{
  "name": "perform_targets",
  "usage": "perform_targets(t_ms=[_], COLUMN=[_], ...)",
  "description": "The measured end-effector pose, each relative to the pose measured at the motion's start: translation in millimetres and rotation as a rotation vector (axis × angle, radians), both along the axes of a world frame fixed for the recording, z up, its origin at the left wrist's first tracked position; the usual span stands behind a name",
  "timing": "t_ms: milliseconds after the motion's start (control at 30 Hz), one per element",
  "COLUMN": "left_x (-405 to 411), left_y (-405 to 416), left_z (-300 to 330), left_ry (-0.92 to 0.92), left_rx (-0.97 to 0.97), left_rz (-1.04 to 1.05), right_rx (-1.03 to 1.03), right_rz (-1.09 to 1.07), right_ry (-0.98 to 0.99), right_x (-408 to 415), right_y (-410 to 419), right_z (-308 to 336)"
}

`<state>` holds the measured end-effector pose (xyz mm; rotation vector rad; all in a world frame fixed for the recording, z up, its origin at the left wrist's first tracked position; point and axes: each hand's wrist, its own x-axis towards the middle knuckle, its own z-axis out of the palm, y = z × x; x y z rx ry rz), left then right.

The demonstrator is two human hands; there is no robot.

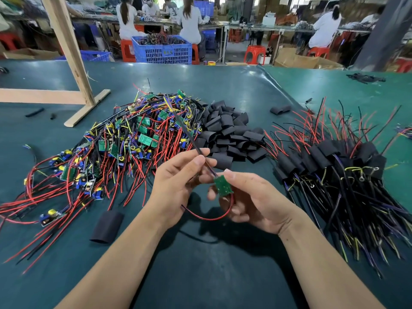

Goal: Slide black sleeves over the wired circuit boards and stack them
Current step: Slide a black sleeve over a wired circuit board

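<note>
Gathering leads: left hand (176, 184) pinches the black wire bundle (189, 139), right hand (247, 197) pinches the bare circuit board (223, 186) above the green mat (200, 264). Loose sleeve (107, 226) lies near the left forearm. Advice: bunch wires straight and tight before threading, so nothing snags. Sleeved stack (330, 159) sits right.

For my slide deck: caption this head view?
Both hands hold a bare wired board before sleeving.
</note>
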<state>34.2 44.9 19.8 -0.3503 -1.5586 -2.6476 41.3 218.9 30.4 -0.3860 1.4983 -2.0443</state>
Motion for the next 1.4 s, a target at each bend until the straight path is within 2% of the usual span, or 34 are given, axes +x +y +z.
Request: perform_targets(t_ms=[67, 167, 233, 300, 367, 400, 467, 533, 600, 667, 867, 967, 1033, 1133, 1300, 1400], left_x=[-2, -3, -3, -6, -6, -6, -7, -7, -9, -9, -10, -10, -11, -10, -12, -12], left_y=[-3, -4, -4, -8, -14, -16, -19, -16, -12, -11, -13, -13, -14, -16, -22, -21], left_z=[-1, -1, -3, -6, -10, -12, -17, -21, -25, -24, -23, -22, -21, -19, -21, -21], left_ry=[-0.04, -0.022, 0.013, 0.105, 0.211, 0.285, 0.418, 0.425, 0.452, 0.491, 0.453, 0.447, 0.384, 0.302, 0.293, 0.293], left_rx=[0.054, 0.064, 0.001, -0.293, -0.768, -0.971, -1.223, -1.419, -1.551, -1.536, -1.475, -1.482, -1.495, -1.565, -1.552, -1.522], left_rz=[-0.039, -0.093, -0.028, 0.225, 0.476, 0.521, 0.418, 0.264, 0.224, 0.252, 0.294, 0.433, 0.514, 0.492, 0.443, 0.484], right_rx=[-0.097, -0.167, -0.214, -0.265, -0.299, -0.313, -0.333, -0.308, -0.281, -0.278, -0.211, -0.11, 0.004, 0.072, 0.181, 0.267], right_rz=[0.03, 0.084, 0.075, 0.01, -0.091, -0.133, -0.205, -0.281, -0.358, -0.44, -0.751, -0.836, -0.842, -0.755, -0.746, -0.754], right_ry=[-0.049, -0.005, 0.037, 0.071, 0.112, 0.137, 0.17, 0.17, 0.16, 0.165, 0.171, 0.152, 0.165, 0.214, 0.176, 0.158], right_x=[0, 1, 0, -1, -3, -4, -6, -8, -9, -11, -19, -24, -25, -24, -24, -29], right_y=[2, 5, 9, 15, 23, 27, 32, 33, 30, 27, 18, 18, 14, 6, 4, 1], right_z=[0, -1, 0, 3, 7, 9, 12, 13, 12, 10, 3, -3, -7, -13, -19, -22])
